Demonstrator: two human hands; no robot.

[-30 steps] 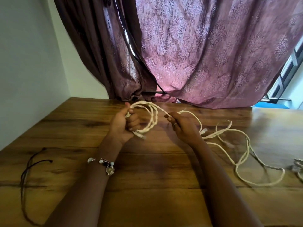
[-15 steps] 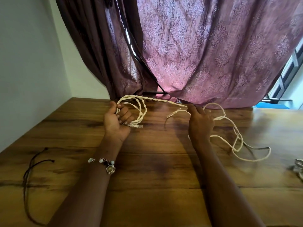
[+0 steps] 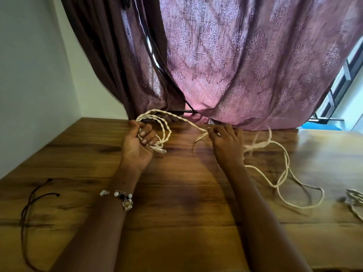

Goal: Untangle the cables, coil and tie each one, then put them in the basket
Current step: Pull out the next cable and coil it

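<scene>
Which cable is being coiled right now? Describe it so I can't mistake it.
On the wooden table before the purple curtain, find the two hands. The cream twisted cable loops in the left hand and runs to the right hand. The thin dark cord lies untouched far left.

Domestic room, most likely a home. Indicators: patterned mauve curtain (image 3: 245, 61) hanging to the rear edge of a wood-grain table (image 3: 186, 222); plain white wall (image 3: 33, 75) at left; barred window (image 3: 339, 85) visible at right.
</scene>
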